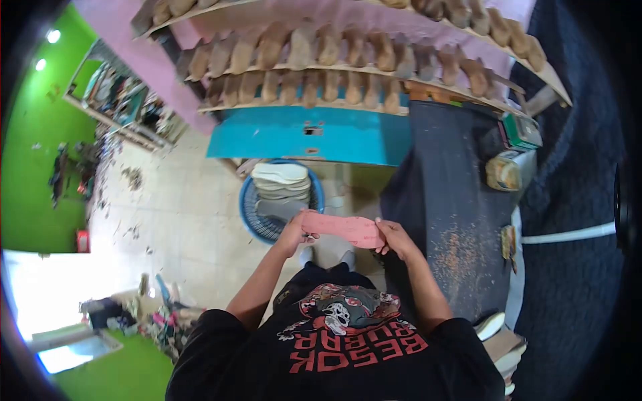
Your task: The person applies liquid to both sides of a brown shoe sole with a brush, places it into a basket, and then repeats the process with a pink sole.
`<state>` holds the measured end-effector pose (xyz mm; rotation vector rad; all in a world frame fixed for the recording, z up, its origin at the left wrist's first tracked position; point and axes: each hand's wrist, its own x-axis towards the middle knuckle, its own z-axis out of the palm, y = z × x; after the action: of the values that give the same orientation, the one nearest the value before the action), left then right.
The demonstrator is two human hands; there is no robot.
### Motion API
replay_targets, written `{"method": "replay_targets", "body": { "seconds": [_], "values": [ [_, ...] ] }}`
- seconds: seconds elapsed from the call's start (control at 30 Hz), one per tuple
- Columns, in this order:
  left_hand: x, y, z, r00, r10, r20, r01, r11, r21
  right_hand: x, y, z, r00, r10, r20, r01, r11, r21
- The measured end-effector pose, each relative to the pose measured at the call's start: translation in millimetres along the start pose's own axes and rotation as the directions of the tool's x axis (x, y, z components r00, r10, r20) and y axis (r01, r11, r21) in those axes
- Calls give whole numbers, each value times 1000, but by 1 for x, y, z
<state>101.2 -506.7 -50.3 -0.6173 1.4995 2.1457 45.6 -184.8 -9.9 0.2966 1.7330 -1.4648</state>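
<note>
A flat pink insole (342, 228) with small printed marks is stretched level between my hands, above the floor. My left hand (294, 232) pinches its narrower end, and my right hand (394, 238) grips the wider end with the thumb on top. Just beyond my left hand stands a blue plastic basket (246, 207) on the floor. It holds a stack of white shoe soles (281, 175) and a grey flat piece (279, 209), whose near end is partly hidden by my left hand.
Wooden shelves of shoe lasts (301, 47) line the wall ahead, above a turquoise panel (267, 134). A dark workbench (455, 174) with scattered crumbs runs along my right, bearing a green box (521, 131) and a jar (503, 174). More soles (491, 325) are stacked at lower right.
</note>
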Motion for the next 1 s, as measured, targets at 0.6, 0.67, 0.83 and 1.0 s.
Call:
{"method": "replay_targets", "body": {
  "seconds": [0.6,0.67,0.83,1.0],
  "values": [
    [-95,-59,-124,896,-39,-442,71,996,57,74,19,135,873,-232,430,352,909,-224],
    [-79,-35,-135,888,95,-450,17,971,237,70,11,147,886,-269,378,388,877,-283],
    [-32,-7,-187,942,224,-249,-112,911,396,80,18,179,890,-379,255,447,835,-320],
    [-5,15,-220,959,240,-147,-160,894,419,73,-23,210,888,-379,261,455,638,-621]
  ]
}}
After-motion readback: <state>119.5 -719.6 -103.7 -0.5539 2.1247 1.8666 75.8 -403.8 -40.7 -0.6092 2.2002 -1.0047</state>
